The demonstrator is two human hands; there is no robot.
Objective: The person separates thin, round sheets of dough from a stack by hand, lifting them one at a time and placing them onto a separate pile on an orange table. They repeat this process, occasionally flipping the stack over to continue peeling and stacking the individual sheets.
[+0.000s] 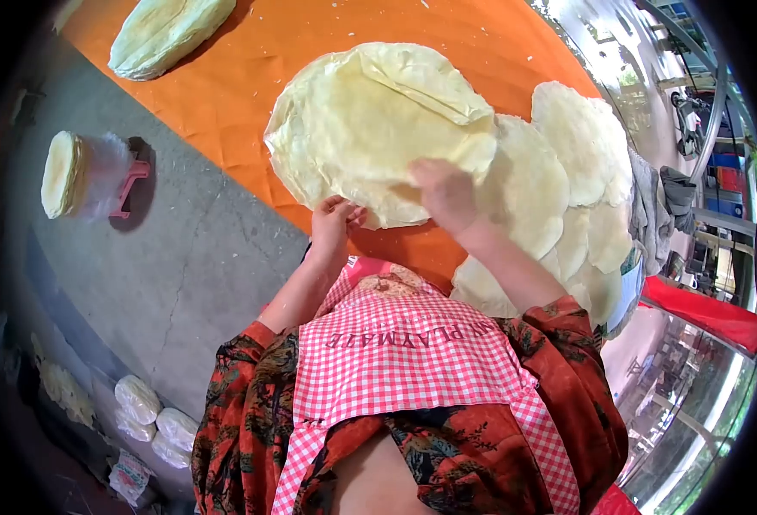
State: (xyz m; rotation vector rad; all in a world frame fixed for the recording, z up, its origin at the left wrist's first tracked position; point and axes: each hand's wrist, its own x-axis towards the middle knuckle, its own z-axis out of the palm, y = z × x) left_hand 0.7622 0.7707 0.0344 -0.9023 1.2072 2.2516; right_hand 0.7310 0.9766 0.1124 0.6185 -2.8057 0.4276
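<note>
Orange cloth (241, 77) on cracked concrete floor (181, 257); left hand (331, 219) and right hand (447, 193), fingers clamped on flatbread stack (370, 120)

Bare orange cloth (250, 86) leftward; flatbreads (529, 184) right

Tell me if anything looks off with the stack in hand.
The top sheet of the stack is folded over at its far right edge, not flat. The left hand and right hand hold the near edge.
</note>
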